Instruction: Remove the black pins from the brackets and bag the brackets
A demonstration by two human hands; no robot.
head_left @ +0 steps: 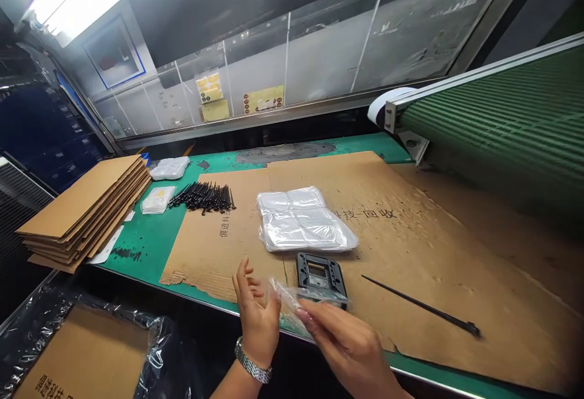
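Observation:
My right hand (pixel 349 341) pinches a clear plastic bag (pixel 287 295) between thumb and fingers at the front edge of the bench. Beside the bag's left end is my left hand (pixel 255 311), palm turned up, fingers loosely curled and apart; its thumb is close to the film, but contact is unclear. Just behind the bag lies a black plastic frame (pixel 337 274) with a rectangular opening, its near edge partly covered by the film. To the right rests a long thin black rod (pixel 420 303) with a thicker end. A stack of clear plastic bags (pixel 305 222) lies farther back.
Cardboard sheets (pixel 410 228) cover the green bench top (pixel 150 241). Toward the left are a pile of black rods (pixel 205 197), small bag packs (pixel 157 200) and stacked cardboard (pixel 82 198). A plastic-lined box (pixel 91 350) stands lower left; a green conveyor (pixel 502 113) rises at right.

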